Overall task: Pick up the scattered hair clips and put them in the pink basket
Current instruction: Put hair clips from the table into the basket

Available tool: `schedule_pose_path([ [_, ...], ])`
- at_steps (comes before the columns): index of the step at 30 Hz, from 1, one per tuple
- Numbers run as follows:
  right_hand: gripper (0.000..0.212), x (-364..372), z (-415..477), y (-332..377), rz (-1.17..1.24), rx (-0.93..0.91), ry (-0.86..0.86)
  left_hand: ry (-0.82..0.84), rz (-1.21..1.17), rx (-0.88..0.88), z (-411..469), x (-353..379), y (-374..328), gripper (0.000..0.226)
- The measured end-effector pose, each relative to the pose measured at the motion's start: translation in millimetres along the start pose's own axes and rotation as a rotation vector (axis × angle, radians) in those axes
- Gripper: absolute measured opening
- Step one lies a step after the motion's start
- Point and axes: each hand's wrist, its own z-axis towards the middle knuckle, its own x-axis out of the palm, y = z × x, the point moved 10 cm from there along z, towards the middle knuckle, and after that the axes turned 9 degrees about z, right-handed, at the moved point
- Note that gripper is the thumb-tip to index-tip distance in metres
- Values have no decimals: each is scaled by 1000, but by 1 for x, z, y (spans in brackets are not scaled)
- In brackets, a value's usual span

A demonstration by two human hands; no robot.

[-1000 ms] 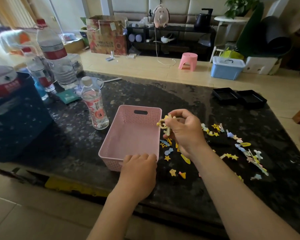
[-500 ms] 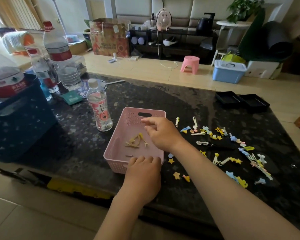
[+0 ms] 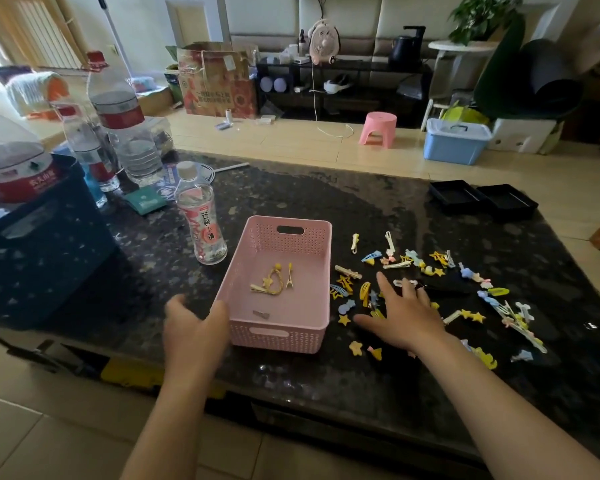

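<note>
The step in hand is the reach for another batch of hair clips. The right hand lies flat and open, fingers spread, palm down over the near-left part of the scattered hair clips on the dark stone counter; it holds nothing. Yellow star clips lie just beside its thumb and under its fingertips, and the rest of the scatter runs away to the right of it and beyond its fingertips. The left hand cups the near left corner of the pink basket, its thumb against the wall, open rather than clenched, steadying it. The basket stands just to the left of the right hand, with a few yellow clips and a small grey piece already lying on its floor.

Most of the task remains, judging by how many clips are still out. The next move calls for the right hand to close on one or several clips beneath it, lift, and carry them the short way left over the basket rim.

Half a second earlier the right hand was above the basket, just past letting the yellow clips fall; now it has swung back right to the scatter. The left hand has shifted from the near wall to the near left corner.
</note>
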Motion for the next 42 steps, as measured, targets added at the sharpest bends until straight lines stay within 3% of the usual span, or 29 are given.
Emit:
schedule_pose_path([
  [3, 92, 2, 2, 4, -57, -6, -12, 144, -54, -115, -1, 20, 14, 65],
  [7, 63, -6, 0, 13, -54, -48, -55, 235, -52, -100, -1, 37, 12, 31],
  [14, 27, -16, 6, 26, 73, -84, -86, 233, 27, -41, -6, 44, 0, 29],
  [19, 24, -21, 11, 13, 206, -22, -85, 252, 82, 17, -10, 47, -6, 31],
  [24, 22, -36, 9, -1, 803, 72, -89, 250, 105, 33, -8, 48, -6, 32],
  [28, 21, -62, -1, 40, 1157, -49, -77, 247, 130, 43, -12, 51, -9, 31],
  [33, 26, -75, -15, 114, 1020, -274, -136, 242, 150, 43, -13, 51, -11, 37],
  [36, 46, -45, -20, 149, 833, -397, 33, 245, 152, 39, -13, 51, -10, 39],
  [38, 42, -32, -21, 157, 815, -436, 134, 237, 153, 58, -12, 50, -11, 36],
  [42, 30, -58, -7, 126, 1014, -387, -72, 210, 143, 95, -7, 43, -13, 28],
])
